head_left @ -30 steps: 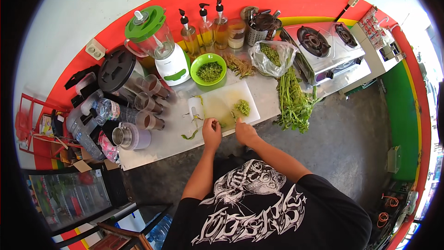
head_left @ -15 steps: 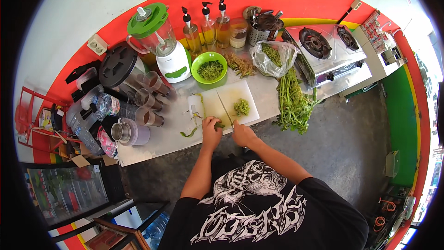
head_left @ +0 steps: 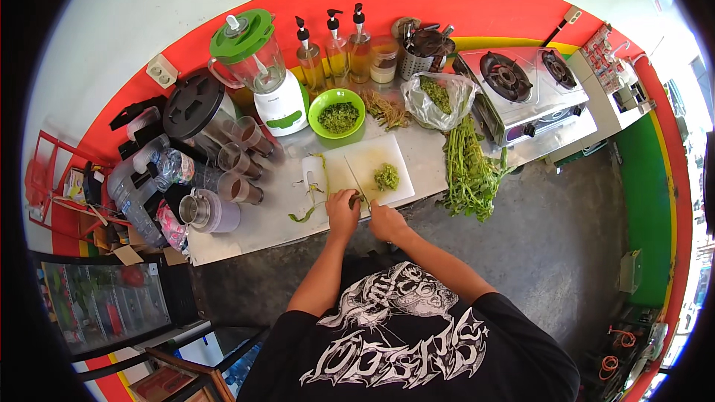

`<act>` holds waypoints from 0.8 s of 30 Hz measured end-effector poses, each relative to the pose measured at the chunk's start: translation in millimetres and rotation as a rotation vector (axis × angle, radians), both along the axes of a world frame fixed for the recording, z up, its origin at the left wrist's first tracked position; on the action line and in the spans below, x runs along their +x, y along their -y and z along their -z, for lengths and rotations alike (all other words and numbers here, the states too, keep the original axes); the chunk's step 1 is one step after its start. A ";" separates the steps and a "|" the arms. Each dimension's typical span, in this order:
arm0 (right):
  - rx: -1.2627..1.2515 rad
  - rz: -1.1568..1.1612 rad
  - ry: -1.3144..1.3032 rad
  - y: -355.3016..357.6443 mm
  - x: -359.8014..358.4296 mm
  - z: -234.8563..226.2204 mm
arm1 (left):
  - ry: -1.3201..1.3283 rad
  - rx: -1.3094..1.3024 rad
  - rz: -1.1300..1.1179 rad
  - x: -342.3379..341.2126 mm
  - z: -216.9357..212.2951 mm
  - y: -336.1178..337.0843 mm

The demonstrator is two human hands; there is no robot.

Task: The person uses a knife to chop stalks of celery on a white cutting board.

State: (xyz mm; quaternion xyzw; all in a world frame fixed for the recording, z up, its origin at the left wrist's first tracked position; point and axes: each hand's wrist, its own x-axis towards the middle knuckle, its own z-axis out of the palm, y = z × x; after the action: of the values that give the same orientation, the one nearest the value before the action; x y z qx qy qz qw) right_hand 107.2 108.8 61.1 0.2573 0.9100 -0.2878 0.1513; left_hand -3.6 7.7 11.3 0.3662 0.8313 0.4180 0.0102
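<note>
A white cutting board (head_left: 395,150) lies on the table in front of me. My right hand (head_left: 387,222) is closed around the handle of a knife (head_left: 355,175), whose blade points away across the board. Beside it on the left, my left hand (head_left: 342,211) grips dark green stalks (head_left: 358,198) at the board's near edge, close to the blade. A small heap of chopped greens (head_left: 386,176) sits on the right half of the board. Long green trimmings (head_left: 303,217) lie to the left of my left hand.
Behind the board stand a green bowl (head_left: 356,128) of chopped greens, a blender (head_left: 279,100) and pump bottles (head_left: 336,56). A bunch of leafy stalks (head_left: 471,171) hangs over the table edge near a plastic bag (head_left: 456,113). The gas stove (head_left: 514,97) is far right; dark cups (head_left: 240,187) stand left.
My right hand and the knife have shifted slightly to the left and nearer to me. My left hand stays on the stalks, almost unmoved. The view has tilted a little.
</note>
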 end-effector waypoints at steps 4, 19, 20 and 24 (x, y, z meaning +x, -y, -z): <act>0.010 0.055 0.012 0.5 4.3 4.9 | 0.004 -0.036 -0.001 1.9 0.3 1.4; -0.031 0.085 -0.011 -10.9 14.7 4.7 | 0.137 -0.185 -0.037 -24.0 -27.6 -5.0; -0.048 0.058 -0.027 -12.7 17.4 6.3 | 0.134 -0.178 -0.008 -25.2 -30.7 -8.7; -0.045 0.054 -0.017 -21.0 25.3 6.1 | 0.391 -0.157 0.002 -17.5 -36.3 -25.2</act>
State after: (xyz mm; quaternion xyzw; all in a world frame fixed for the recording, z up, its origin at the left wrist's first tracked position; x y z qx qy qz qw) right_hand 132.4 129.9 55.0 0.2759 0.8972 -0.3144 0.1417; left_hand -21.1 33.0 47.6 0.2770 0.8431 0.4151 0.2003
